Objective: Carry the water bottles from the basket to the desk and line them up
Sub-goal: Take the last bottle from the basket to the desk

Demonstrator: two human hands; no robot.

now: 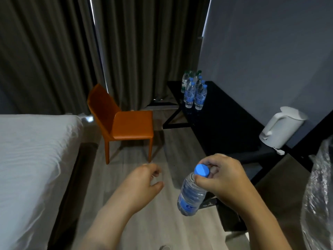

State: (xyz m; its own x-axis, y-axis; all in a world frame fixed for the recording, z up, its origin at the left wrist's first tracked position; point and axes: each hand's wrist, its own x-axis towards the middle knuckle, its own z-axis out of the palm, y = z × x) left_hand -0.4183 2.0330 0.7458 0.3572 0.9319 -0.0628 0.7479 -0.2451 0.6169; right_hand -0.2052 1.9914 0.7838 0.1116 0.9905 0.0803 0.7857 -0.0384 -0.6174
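**One blue-capped bottle in the right grip, short of the tabletop**

No brand can be read. The water bottle (191,193) in the lower centre-right of the frame wears a blue label low on its clear, ribbed body, with a pale mark on it, but the print is too blurred to make out. Its blue cap (201,170) is plain.

The right grip (223,179) is clamped on this bottle at the neck, thumb on the near side just under the cap and fingers curled round the far side. The bottle hangs tilted: its long axis runs from the cap, up and slightly right, to the base, down and left. It is in the air above the wooden floor (144,222), beside the near end of the black tabletop (225,123) and not touching it.

The left grip (144,183), lower centre, holds nothing; its fingers are loosely curled, thumb apart from them.

At the far end of the tabletop, upper centre-right, a cluster of bottles (194,91) stands upright, close together in two files running away from the camera. The nearer ones have blue caps and blue labels, the ones behind green caps; their labels are too small to read.

A white kettle (282,127) stands on the tabletop at the right. An orange chair (126,123) is at centre-left, a white bed (32,150) at left, and crinkled clear plastic (319,195) at the right edge.
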